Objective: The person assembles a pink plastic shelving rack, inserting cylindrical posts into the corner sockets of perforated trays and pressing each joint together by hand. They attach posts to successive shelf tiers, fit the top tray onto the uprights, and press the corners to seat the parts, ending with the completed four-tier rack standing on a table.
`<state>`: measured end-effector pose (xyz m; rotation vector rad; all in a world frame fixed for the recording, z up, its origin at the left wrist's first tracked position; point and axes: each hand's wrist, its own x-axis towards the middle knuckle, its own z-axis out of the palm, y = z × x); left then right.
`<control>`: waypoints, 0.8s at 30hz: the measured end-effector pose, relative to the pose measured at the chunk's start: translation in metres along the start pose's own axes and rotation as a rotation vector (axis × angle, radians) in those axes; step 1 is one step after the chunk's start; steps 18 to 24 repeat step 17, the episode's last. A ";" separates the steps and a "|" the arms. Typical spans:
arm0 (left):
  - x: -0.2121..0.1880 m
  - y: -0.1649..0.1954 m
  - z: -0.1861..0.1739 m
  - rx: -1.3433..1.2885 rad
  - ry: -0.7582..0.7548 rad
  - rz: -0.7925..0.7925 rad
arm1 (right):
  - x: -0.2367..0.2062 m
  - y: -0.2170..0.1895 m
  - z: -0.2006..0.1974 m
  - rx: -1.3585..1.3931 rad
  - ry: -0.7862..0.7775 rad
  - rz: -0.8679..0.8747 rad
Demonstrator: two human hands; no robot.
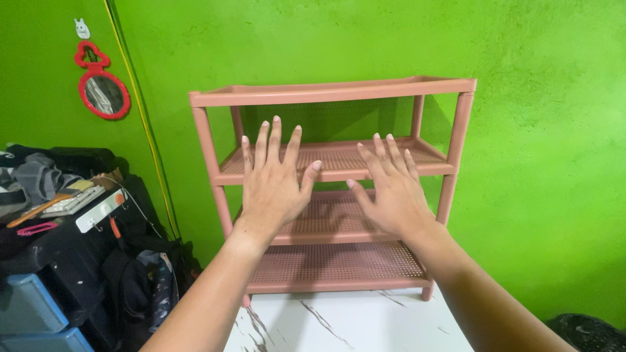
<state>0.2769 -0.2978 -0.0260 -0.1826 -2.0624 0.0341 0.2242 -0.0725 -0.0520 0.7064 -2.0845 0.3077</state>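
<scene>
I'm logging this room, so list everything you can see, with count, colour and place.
shelf rack: one, dusty pink, four perforated tiers, against the wall, centre
wall: one, bright green, behind the rack
floor slab: one, white marbled, below the rack
mirror: one, red frame, hung on the wall upper left
clutter pile: one, dark clothes and small items, left
bins: two, blue, bottom left
left hand: one, open, fingers spread, before the rack
right hand: one, open, fingers spread, before the rack
</scene>
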 end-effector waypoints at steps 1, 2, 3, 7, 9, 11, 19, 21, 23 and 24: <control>-0.001 -0.001 0.000 0.000 -0.001 0.003 | -0.001 0.000 0.001 -0.005 -0.006 0.002; -0.001 -0.001 0.000 -0.001 -0.003 0.003 | -0.001 0.001 0.001 -0.010 -0.014 0.001; -0.001 -0.001 -0.001 -0.006 -0.009 -0.004 | -0.001 0.001 0.001 0.001 -0.021 0.004; 0.002 0.000 -0.005 -0.065 0.049 -0.025 | 0.006 -0.001 -0.008 0.157 -0.025 0.021; 0.004 0.000 -0.009 -0.461 0.051 -0.293 | 0.011 0.000 -0.025 0.494 -0.011 0.230; 0.007 0.001 -0.014 -1.206 -0.042 -0.816 | 0.016 0.004 -0.049 1.034 -0.010 0.652; -0.007 -0.022 -0.045 -2.803 0.618 -1.097 | -0.008 0.052 -0.159 2.379 0.110 0.475; -0.007 -0.022 -0.045 -2.803 0.618 -1.097 | -0.008 0.052 -0.159 2.379 0.110 0.475; -0.007 -0.022 -0.045 -2.803 0.618 -1.097 | -0.008 0.052 -0.159 2.379 0.110 0.475; -0.007 -0.022 -0.045 -2.803 0.618 -1.097 | -0.008 0.052 -0.159 2.379 0.110 0.475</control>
